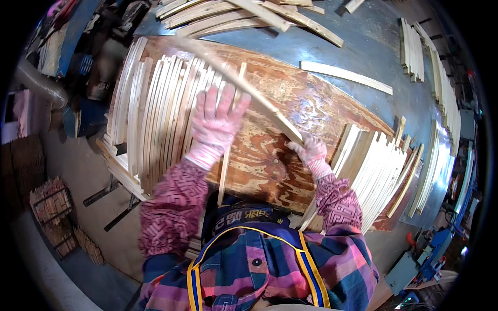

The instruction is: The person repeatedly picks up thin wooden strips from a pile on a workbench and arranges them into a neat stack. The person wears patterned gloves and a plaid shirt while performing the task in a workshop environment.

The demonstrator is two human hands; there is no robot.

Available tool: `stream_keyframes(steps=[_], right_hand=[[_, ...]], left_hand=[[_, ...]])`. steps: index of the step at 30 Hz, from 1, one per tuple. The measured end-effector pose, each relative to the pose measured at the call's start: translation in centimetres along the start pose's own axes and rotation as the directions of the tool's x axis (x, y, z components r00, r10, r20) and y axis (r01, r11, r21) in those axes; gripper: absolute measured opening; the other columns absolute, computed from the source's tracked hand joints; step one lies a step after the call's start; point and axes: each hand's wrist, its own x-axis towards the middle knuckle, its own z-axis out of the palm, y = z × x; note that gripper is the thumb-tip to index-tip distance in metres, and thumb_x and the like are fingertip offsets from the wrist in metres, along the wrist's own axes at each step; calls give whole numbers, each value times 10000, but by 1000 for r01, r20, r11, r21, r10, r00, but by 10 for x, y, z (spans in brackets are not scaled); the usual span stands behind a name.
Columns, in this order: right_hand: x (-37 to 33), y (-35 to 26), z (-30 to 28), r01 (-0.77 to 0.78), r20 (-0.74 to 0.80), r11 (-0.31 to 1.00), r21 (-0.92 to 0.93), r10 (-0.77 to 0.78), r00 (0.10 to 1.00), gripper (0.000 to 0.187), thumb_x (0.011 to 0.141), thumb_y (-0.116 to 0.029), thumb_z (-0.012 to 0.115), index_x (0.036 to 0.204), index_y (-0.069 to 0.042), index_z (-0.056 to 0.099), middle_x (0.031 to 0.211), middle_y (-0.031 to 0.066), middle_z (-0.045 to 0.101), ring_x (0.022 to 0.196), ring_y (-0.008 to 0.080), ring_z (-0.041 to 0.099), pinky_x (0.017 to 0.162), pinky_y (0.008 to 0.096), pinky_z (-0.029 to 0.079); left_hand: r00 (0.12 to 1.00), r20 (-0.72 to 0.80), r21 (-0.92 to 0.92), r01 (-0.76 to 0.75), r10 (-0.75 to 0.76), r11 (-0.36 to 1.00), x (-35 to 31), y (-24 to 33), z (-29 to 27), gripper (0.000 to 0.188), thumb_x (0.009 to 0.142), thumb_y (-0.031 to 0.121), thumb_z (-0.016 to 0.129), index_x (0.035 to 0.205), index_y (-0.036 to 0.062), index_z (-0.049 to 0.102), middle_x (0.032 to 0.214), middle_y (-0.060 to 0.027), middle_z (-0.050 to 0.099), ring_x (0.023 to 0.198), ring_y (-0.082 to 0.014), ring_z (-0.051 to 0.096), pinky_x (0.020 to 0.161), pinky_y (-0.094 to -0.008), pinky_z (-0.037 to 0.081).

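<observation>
My right hand (312,152), in a pinkish-white glove, grips the near end of a long wooden strip (259,101). The strip slants up and away to the left above the plywood board (259,150), its far end blurred. My left hand (218,116), gloved alike, is spread flat with fingers apart, over the right side of a row of upright-laid wooden strips (166,103). A single thin strip (224,173) lies just beside my left wrist, partly under the hand. To the right of my right hand another row of pale strips (371,166) lies side by side.
A loose pile of strips (223,15) lies at the far side on the blue-grey table (363,54). One strip (346,76) rests alone near the board's far edge. More strips (412,52) are stacked at right. Bundled wood (52,207) stands on the floor at left.
</observation>
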Motion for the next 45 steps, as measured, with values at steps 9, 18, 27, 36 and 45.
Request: stream_keyframes(steps=[9,18,27,36,45], right_hand=[[208,109,-57,-215,-480,977,-17,180,859,472,935,-262,537,1402,-206,497,1361,56,563,1282,227,517,1016,415,473],[272,142,-122,-435,-189,874,-218,400,897,384,921,-200,539,1299,-166,596,1235,21,648,1181,231,576,1026,460,424],[154,-53,-239,590,-372,622,515,-458,807,391,875,-190,632,1252,-84,636,1156,154,655,1063,268,624,955,382,504],[302,-65,-110,47,-421,999,9,-39,906,774,852,-429,702,1482,-117,378,1360,198,555,1247,347,564,1050,408,467],[248,-11,-83,-56,68,75,996,-164,984,293,932,-138,571,1161,42,598,879,126,686,747,175,677,643,296,579]], left_hand=[[525,635,225,576,-567,786,-129,-70,28,390,938,307,617,1298,180,536,1109,-94,626,919,-267,659,708,-402,567],[174,515,541,694,-839,476,-138,-51,34,882,829,390,750,1555,202,284,1361,-152,489,1287,-324,462,1037,-450,436],[883,298,-655,465,-361,596,60,40,57,1007,732,495,833,1515,71,364,1526,-135,350,1407,-220,326,1086,-317,431],[549,713,-651,750,-437,-119,20,74,62,453,865,175,759,1269,37,607,1168,-84,633,1020,-217,605,880,-332,529],[594,625,-156,730,-506,665,-88,81,103,805,821,126,602,1561,191,293,1486,-206,396,1222,-402,505,950,-467,497]])
